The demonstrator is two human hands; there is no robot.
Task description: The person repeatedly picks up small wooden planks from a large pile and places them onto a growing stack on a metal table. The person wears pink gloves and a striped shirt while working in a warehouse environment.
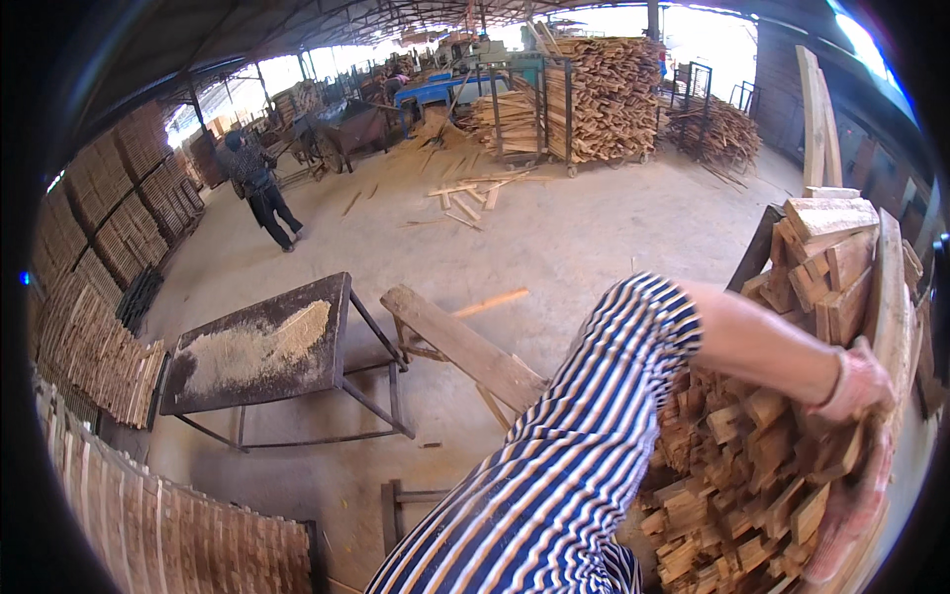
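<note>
My left arm, in a striped sleeve, reaches across to the wood stack (732,475) on the right. The pinkish-gloved left hand (859,384) is closed at a long wooden board (890,287) that runs along the stack's right side. Lower down, my right hand (853,510), gloved alike, lies against the wood beside the same board. Motion smears its fingers, so I cannot see whether they grip. Short sawn wood pieces (849,259) are piled right beyond my left hand, with their cut ends towards me.
A dark metal-framed table (257,346) with sawdust stands left; a plank trestle (465,342) is beside it. Stacked slats line the left side (168,525). Farther off are a walking person (259,183), loose offcuts (475,198), a tall wood pile (609,99) and blue machinery (430,91).
</note>
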